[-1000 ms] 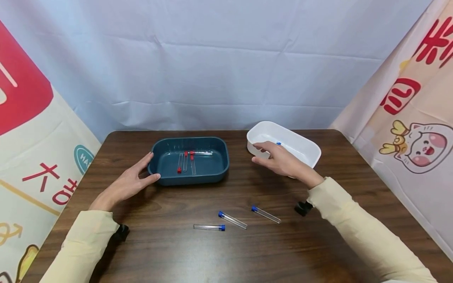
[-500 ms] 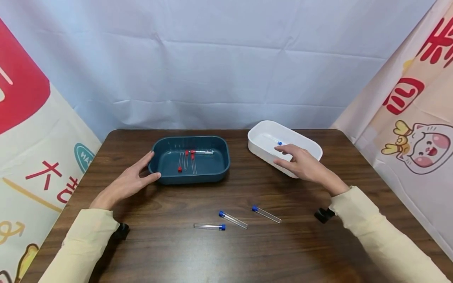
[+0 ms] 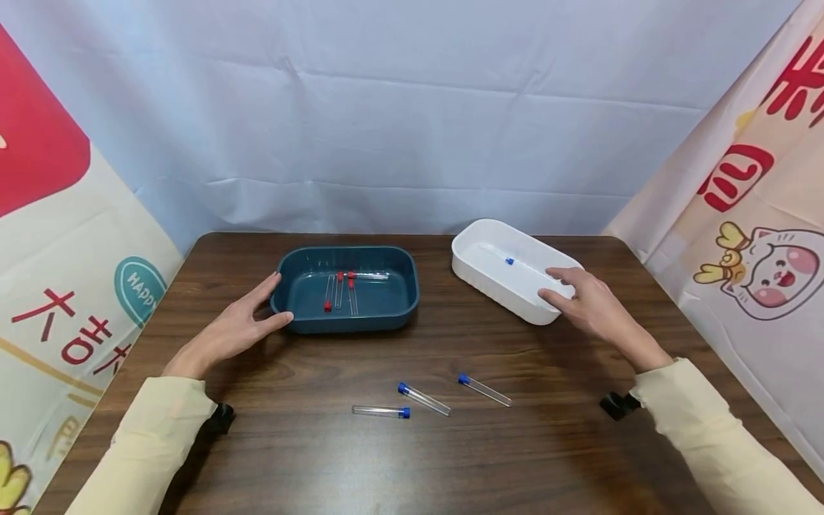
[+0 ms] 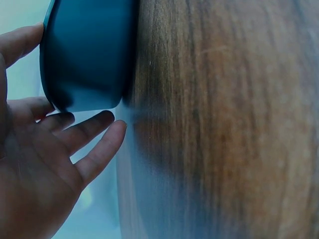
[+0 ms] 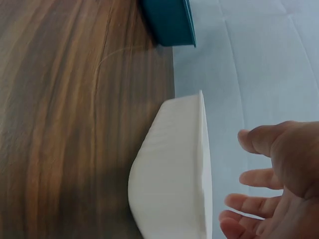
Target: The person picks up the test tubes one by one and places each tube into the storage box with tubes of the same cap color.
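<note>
My left hand (image 3: 234, 329) rests against the left end of a dark teal basin (image 3: 350, 326), thumb and fingers spread and touching its rim. Several red-capped test tubes (image 3: 339, 290) lie inside that basin. Above the near right end of a white basin (image 3: 496, 286) hovers my right hand (image 3: 595, 304), its fingers relaxed and holding nothing; in the right wrist view a gap shows between the fingers and the rim. One blue-capped test tube (image 3: 509, 261) lies in the white basin. Three more lie on the table: a left tube (image 3: 380, 412), a middle tube (image 3: 425, 400) and a right tube (image 3: 486, 390).
Both basins stand toward the far edge of the brown wooden table (image 3: 290, 458). A pale cloth (image 3: 412, 129) hangs behind it. Printed banners (image 3: 759, 236) flank the table on the left and right.
My right hand has moved right, from the white basin's near left side to its near right end. The blue-capped tube inside now shows more fully. My left hand stays on the teal basin.
</note>
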Available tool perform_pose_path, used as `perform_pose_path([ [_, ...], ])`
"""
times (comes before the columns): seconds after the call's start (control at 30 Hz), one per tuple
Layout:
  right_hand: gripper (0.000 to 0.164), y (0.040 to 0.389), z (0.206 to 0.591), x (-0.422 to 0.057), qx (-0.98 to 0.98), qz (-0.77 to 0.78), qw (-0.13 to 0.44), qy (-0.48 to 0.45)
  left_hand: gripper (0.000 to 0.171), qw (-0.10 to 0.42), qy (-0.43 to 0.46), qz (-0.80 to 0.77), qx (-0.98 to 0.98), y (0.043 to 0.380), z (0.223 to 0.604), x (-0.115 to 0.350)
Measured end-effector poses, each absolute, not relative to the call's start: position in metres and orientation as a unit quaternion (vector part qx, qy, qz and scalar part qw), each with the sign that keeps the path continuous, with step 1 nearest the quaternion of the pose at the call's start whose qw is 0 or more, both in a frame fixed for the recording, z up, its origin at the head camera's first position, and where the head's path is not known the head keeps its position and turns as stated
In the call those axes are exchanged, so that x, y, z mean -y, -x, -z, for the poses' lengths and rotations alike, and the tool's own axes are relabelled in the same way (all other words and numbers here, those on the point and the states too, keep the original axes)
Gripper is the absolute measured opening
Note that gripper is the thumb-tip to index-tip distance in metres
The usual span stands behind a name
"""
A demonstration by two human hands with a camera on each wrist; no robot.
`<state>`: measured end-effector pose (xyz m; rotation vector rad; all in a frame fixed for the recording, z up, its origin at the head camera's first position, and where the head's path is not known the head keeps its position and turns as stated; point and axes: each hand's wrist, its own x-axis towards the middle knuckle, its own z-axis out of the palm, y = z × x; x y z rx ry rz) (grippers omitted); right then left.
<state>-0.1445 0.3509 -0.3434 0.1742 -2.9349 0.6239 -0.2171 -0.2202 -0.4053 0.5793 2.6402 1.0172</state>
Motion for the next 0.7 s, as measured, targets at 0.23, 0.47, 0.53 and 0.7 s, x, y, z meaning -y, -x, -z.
perform_pose_path([
  [0.23,0.052,0.139,0.35,-0.37,0.975,-0.195,0.098,-0.036,0.095,0.124,-0.197,-0.34,-0.911,0.217,0.402,0.219],
  [0.47,0.053,0.137,0.356,-0.382,0.973,-0.203,0.104,-0.032,0.094,0.123,-0.194,-0.34,-0.912,0.215,0.401,0.218],
  [0.53,0.054,0.137,0.358,-0.384,0.973,-0.205,0.1,-0.027,0.094,0.124,-0.194,-0.339,-0.912,0.215,0.401,0.218],
  [0.7,0.063,0.137,0.36,-0.387,0.977,-0.202,0.07,0.006,0.094,0.125,-0.193,-0.336,-0.913,0.215,0.401,0.217],
])
